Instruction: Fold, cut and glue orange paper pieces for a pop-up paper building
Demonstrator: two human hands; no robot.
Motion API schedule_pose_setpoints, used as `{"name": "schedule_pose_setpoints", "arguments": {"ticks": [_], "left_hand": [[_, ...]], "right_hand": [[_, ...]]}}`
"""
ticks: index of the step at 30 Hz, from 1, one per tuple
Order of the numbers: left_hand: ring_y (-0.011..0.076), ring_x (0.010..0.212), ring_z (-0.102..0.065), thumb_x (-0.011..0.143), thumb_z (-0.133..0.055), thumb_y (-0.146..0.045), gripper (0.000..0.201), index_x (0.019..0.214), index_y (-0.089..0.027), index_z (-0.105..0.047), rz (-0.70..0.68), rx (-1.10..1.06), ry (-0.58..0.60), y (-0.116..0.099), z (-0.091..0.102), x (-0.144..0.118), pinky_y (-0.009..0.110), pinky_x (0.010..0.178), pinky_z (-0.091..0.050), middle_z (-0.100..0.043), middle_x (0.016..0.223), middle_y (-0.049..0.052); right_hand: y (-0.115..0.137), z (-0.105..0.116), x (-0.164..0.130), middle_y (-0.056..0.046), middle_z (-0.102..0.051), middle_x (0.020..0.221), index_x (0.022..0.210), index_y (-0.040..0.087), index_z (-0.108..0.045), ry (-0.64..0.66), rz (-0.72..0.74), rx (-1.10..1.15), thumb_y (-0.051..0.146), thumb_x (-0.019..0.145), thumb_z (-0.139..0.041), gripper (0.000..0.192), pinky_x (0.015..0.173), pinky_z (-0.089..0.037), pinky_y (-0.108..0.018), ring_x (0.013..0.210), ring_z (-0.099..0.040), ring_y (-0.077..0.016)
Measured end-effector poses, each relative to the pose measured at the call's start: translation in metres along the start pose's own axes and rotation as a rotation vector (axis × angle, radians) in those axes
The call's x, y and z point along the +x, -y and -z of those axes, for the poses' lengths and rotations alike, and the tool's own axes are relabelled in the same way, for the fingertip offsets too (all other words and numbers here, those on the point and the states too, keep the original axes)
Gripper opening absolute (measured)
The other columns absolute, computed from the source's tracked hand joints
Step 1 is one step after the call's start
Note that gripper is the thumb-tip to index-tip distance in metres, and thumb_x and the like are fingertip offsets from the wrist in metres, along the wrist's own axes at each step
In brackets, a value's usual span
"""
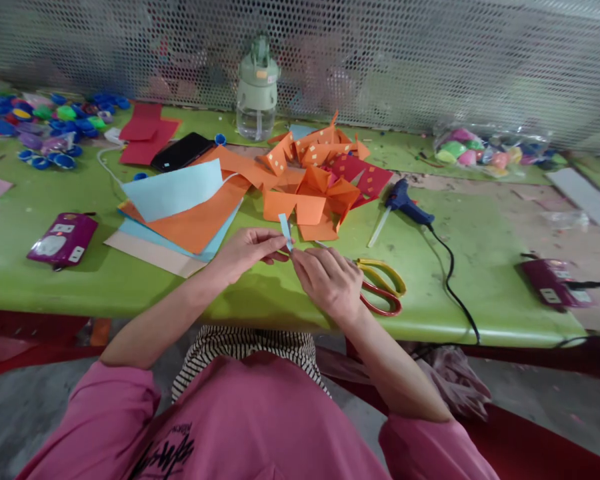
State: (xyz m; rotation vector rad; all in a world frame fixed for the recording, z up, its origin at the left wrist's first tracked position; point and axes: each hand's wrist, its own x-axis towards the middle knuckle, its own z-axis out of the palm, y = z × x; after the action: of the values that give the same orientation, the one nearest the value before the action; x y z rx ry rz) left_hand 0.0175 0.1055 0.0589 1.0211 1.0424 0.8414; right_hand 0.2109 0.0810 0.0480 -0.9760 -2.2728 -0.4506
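Close above the table's front edge, my two hands meet at a narrow light blue paper strip (285, 227). My left hand (253, 250) pinches it from the left, thumb and fingers closed. The fingers of my right hand (331, 279) are closed at the strip's lower end. Just right of that hand lie scissors (384, 280) with yellow and red handles, their blades partly hidden behind it. Beyond the hands is a heap of folded orange paper pieces (305, 205). To the left, a light blue sheet (175, 190) rests on orange paper (200, 227).
A blue glue gun (406, 202) with a black cord lies right. Purple power sockets (63, 240) sit at left and right. At the back stand a water bottle (258, 90) and a bag of colourful pieces (480, 150); a black phone (182, 152) lies by red paper (147, 133).
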Motion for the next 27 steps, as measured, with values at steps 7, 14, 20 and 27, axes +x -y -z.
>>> {"name": "schedule_pose_setpoints", "arguments": {"ticks": [7, 14, 20, 27], "left_hand": [[0.011, 0.074, -0.071, 0.082, -0.068, -0.034, 0.015, 0.084, -0.02, -0.073, 0.009, 0.025, -0.01, 0.001, 0.006, -0.001, 0.022, 0.066, -0.049, -0.077, 0.087, 0.002], [0.0101, 0.072, -0.07, 0.082, -0.064, -0.032, 0.017, 0.086, -0.019, -0.074, 0.011, 0.016, 0.015, 0.004, 0.006, -0.003, 0.022, 0.066, -0.049, -0.077, 0.086, 0.003], [0.0115, 0.077, -0.071, 0.081, -0.068, -0.045, 0.029, 0.093, -0.02, -0.074, -0.036, -0.015, -0.004, 0.008, 0.008, -0.001, 0.023, 0.068, -0.05, -0.077, 0.093, 0.004], [0.0091, 0.063, -0.063, 0.071, -0.078, -0.038, 0.023, 0.082, -0.019, -0.073, -0.035, -0.001, -0.019, 0.014, 0.006, 0.001, 0.023, 0.061, -0.048, -0.074, 0.075, 0.0]], "right_hand": [[-0.003, -0.006, 0.005, -0.002, -0.075, 0.088, 0.101, 0.026, -0.07, 0.034, 0.016, 0.18, 0.019, 0.093, -0.062, 0.013, 0.068, -0.053, -0.03, 0.077, -0.067, -0.0154], [0.001, -0.002, 0.012, -0.002, -0.074, 0.088, 0.096, 0.023, -0.068, 0.028, -0.094, 0.462, 0.02, 0.092, -0.063, 0.007, 0.065, -0.054, -0.027, 0.074, -0.067, -0.0131], [0.004, -0.005, 0.011, -0.002, -0.072, 0.083, 0.092, 0.024, -0.068, 0.013, -0.075, 0.251, 0.017, 0.09, -0.061, 0.01, 0.065, -0.052, -0.029, 0.075, -0.066, -0.015], [0.007, 0.0, 0.015, -0.002, -0.072, 0.082, 0.089, 0.022, -0.067, 0.09, -0.163, 0.478, 0.024, 0.094, -0.062, 0.008, 0.061, -0.052, -0.026, 0.066, -0.062, -0.0114]]}}
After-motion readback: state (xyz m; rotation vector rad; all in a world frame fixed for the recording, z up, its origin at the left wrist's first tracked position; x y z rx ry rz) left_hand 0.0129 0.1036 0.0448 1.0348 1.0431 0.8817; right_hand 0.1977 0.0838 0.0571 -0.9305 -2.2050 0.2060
